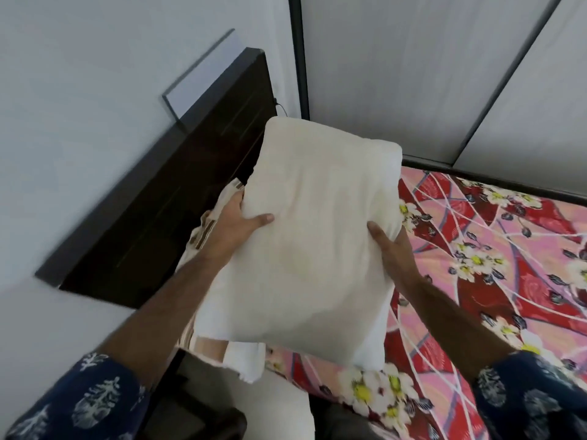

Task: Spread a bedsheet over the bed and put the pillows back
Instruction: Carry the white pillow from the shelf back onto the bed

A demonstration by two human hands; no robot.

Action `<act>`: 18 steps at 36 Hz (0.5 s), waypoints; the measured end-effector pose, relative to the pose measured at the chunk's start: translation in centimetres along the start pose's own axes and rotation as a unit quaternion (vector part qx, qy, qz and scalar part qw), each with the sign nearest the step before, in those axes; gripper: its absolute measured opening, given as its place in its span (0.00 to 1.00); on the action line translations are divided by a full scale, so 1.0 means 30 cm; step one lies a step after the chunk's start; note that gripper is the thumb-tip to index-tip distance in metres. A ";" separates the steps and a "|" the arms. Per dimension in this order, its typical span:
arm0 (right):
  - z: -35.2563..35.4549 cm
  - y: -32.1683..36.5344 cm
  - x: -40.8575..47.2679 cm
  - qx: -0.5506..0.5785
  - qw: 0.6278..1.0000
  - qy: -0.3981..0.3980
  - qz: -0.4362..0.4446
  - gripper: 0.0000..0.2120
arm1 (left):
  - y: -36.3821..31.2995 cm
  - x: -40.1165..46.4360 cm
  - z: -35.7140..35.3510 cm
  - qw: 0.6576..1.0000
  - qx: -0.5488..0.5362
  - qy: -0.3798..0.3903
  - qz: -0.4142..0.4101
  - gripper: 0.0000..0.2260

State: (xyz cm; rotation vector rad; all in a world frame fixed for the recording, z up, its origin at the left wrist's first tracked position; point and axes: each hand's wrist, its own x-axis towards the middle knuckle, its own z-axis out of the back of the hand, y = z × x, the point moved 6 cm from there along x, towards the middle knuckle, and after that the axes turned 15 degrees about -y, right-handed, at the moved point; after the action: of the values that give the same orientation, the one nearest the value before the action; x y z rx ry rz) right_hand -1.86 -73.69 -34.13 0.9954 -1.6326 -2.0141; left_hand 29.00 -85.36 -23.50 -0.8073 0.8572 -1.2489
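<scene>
Pale walls meet in the corner behind a dark wooden headboard (178, 198), and the bed is already covered with a red and pink floral bedsheet (495, 249) that lies fairly flat on the part in view. Above the head end of the bed, a person holds a cream pillow (317, 236) in the air with both hands. The left hand (235, 227) grips the left edge of the pillow, with the thumb pressed on the top face and the other fingers hidden behind it. The right hand (394, 246) holds the right edge in the same way, the thumb on top and the rest underneath. Below the pillow, next to the headboard, lies another soft piece with brown stripes (203, 230), maybe a second pillow, but most of it is covered and I cannot tell for sure. I judge that the sheet step is done and that the pillow is about to be put down by the headboard. One risk is that the pillow lands on the striped piece and sits crooked, or slides toward the edge of the mattress. Another is that pushing it into place drags the sheet and makes wrinkles.
</scene>
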 end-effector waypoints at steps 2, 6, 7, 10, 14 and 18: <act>-0.106 0.003 0.092 -0.004 1.000 -0.007 -0.012 0.28 | -0.007 0.166 -0.024 1.000 0.015 0.008 -0.001 0.30; -0.301 -0.003 0.283 0.008 1.000 -0.005 -0.030 0.23 | -0.033 0.474 -0.092 0.999 0.037 0.022 -0.025 0.29; -0.347 -0.002 0.329 0.012 1.000 -0.001 -0.027 0.23 | -0.029 0.549 -0.108 0.998 0.041 0.023 -0.029 0.29; -0.473 -0.010 0.471 0.018 0.999 -0.001 -0.034 0.26 | -0.026 0.754 -0.159 0.997 0.059 0.019 -0.046 0.30; -0.639 -0.032 0.667 0.034 0.998 -0.004 -0.046 0.37 | -0.044 1.020 -0.237 0.991 0.091 0.017 -0.095 0.30; -0.812 -0.092 0.859 0.040 0.996 -0.022 -0.073 0.36 | -0.050 1.291 -0.308 0.980 0.136 0.005 -0.143 0.30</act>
State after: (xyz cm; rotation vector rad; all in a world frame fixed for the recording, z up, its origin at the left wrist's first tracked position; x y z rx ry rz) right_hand -1.78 -107.09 -46.35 1.1378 -1.7194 -2.0922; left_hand 24.32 -124.32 -30.39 -0.7191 0.5722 -1.5851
